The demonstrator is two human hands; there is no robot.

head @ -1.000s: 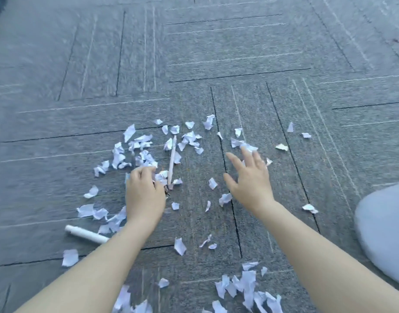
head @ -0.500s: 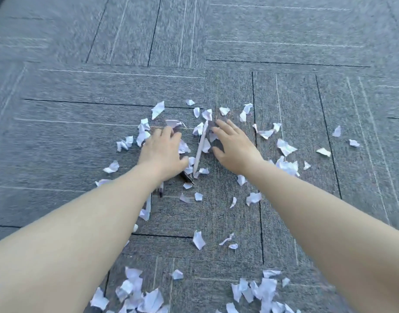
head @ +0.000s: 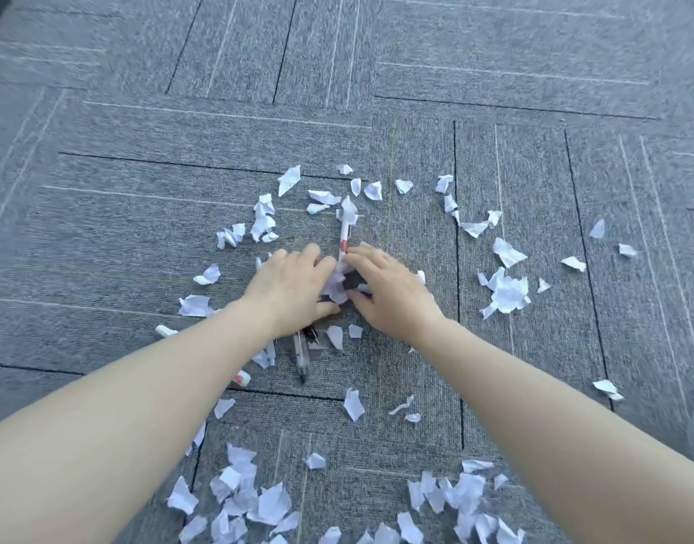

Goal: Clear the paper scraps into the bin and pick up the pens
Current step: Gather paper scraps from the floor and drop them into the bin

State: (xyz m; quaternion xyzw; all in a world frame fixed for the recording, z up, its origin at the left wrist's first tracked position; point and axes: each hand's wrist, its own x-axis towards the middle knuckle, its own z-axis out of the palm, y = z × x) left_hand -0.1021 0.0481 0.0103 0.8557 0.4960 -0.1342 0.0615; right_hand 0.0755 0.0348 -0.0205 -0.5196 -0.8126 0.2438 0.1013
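Both hands are down on the grey carpet [head: 533, 92], close together. Left hand [head: 294, 286] and right hand [head: 388, 288] cup a small heap of paper scraps [head: 333, 290] btw them, fingers bent over it. White pen [head: 344, 239] sticks out on the far side, clear pen [head: 301, 353] lies just near the left wrist. More scraps lie all round.

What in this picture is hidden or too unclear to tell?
All in the head view:
- The bin: out of frame.
- What lies under the left hand and right hand: their palms cover the scraps there.
- Whether either hand grips anything: fingers hidden from above.
- The white pen: its near end runs under the hands.
- The pen below the left wrist: its top is hidden, colour unclear.
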